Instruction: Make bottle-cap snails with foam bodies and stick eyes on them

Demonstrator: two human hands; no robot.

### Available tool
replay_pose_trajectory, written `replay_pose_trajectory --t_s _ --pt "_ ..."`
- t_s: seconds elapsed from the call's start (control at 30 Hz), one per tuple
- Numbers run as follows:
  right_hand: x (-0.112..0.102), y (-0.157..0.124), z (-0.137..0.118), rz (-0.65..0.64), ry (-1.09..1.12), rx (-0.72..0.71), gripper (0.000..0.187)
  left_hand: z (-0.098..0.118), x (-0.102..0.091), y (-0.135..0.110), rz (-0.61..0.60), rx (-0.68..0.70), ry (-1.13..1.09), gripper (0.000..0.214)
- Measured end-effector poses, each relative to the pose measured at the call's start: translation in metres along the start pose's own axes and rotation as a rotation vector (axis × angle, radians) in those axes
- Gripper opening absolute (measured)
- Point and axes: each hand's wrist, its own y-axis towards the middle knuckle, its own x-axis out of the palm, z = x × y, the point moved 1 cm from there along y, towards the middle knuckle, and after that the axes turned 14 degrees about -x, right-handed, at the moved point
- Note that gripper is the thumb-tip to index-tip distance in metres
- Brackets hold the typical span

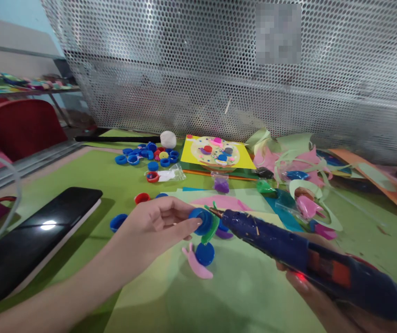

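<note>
Pinched in my left hand [164, 222] is a blue bottle cap [201, 221] with a green snail-shaped clay piece [212, 229] along its right side. My right hand [302, 277] grips a dark blue hot glue gun [271, 238], a red light glowing near its handle. The gun's nozzle points left and meets or nearly meets the top of the green piece; exact contact I cannot tell. Below them, on pale green paper [170, 296], lies a pink clay snail body [198, 264] beside another blue cap [205, 254]. A purple piece [224, 232] with a blue cap is partly hidden behind the nozzle.
Left of my arm lies a black phone [46, 231]. Several loose caps [150, 151] sit behind, near a yellow card [243, 157] decorated with caps and clay. Paper scraps [282, 157] and bagged clay [307, 206] spread at right. A perforated metal panel [184, 69] stands at the back.
</note>
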Motion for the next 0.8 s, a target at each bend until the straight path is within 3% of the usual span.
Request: replay_pose_trajectory --t_s 0.27,0.5,0.8 --pt "0.001 -0.004 0.003 -0.003 -0.049 -0.111 0.02 -0.004 -0.002 0.001 -0.033 0.034 0.007 0.016" --pt "0.0 -0.01 0.004 0.024 -0.13 -0.021 0.02 0.001 -0.002 0.001 0.005 0.038 0.004 0.011" --pt "-0.005 -0.006 0.007 -0.038 -0.125 -0.108 0.018 0.002 -0.005 0.005 0.065 0.004 -0.059 0.019"
